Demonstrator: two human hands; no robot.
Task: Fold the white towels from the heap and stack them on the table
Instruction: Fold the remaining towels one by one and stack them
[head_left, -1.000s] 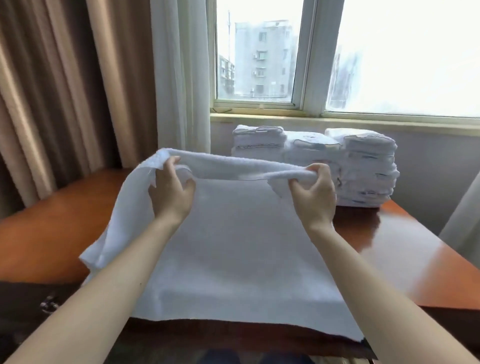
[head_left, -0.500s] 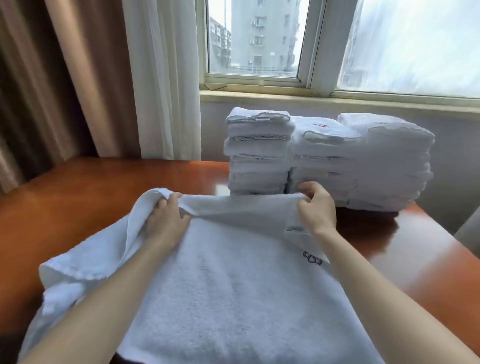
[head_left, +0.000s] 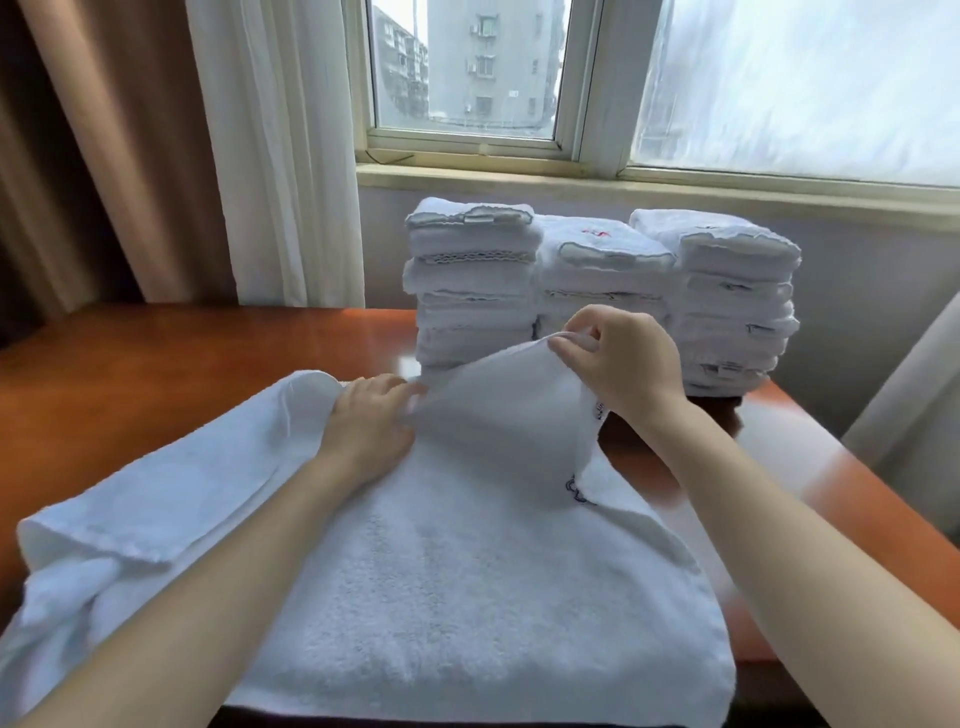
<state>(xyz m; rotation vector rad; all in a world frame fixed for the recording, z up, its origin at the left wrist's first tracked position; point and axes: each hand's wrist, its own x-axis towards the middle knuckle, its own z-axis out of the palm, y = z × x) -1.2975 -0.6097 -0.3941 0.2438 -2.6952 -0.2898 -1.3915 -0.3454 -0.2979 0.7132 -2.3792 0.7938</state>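
While the right hand (head_left: 618, 364) pinches a far corner of the towel (head_left: 467, 571) and holds it up, the left hand (head_left: 371, 431) lies flat on it, fingers fairly straight. It's spread across the table (head_left: 156, 353), folded stacks (head_left: 597, 286) just behind.

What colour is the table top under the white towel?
The table is glossy reddish-brown, clearest in the head view.

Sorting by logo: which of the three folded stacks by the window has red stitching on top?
The middle stack: its top towel bears a small red mark, while the left stack and right stack show only white and grey on top.
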